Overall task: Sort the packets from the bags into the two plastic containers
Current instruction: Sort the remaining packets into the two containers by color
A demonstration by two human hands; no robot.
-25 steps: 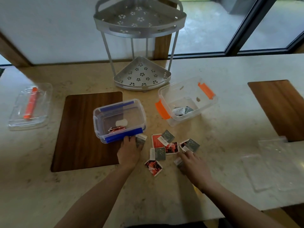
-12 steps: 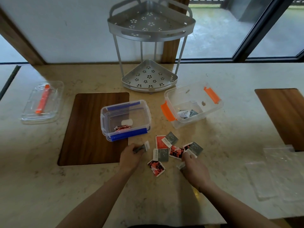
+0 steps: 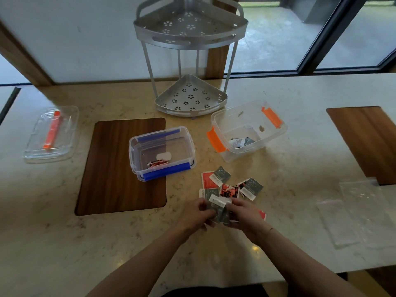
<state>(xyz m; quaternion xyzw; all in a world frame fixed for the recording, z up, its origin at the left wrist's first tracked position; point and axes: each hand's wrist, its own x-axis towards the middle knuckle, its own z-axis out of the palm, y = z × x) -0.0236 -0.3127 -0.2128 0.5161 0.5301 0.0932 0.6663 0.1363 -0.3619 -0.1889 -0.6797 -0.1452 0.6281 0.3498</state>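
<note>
My left hand (image 3: 196,215) and my right hand (image 3: 244,215) meet near the table's front and together hold grey packets (image 3: 218,210) between their fingers. Beyond the hands lies a loose pile of red packets (image 3: 207,180) and grey packets (image 3: 251,187). The blue-latched container (image 3: 184,137) sits on the left wooden board with a red packet (image 3: 157,163) inside. The orange-latched container (image 3: 278,129) stands to the right with grey packets (image 3: 241,142) in it. A red packet (image 3: 262,215) peeks out beside my right hand.
A metal two-tier corner rack (image 3: 190,97) stands behind the containers. A clear lid with an orange strip (image 3: 52,133) lies far left. Empty clear bags (image 3: 360,213) lie at the right, near a second wooden board (image 3: 368,142).
My left hand lifted a grey packet from beside the blue container and carried it right. Both hands have come together on grey packets in front of the pile.
</note>
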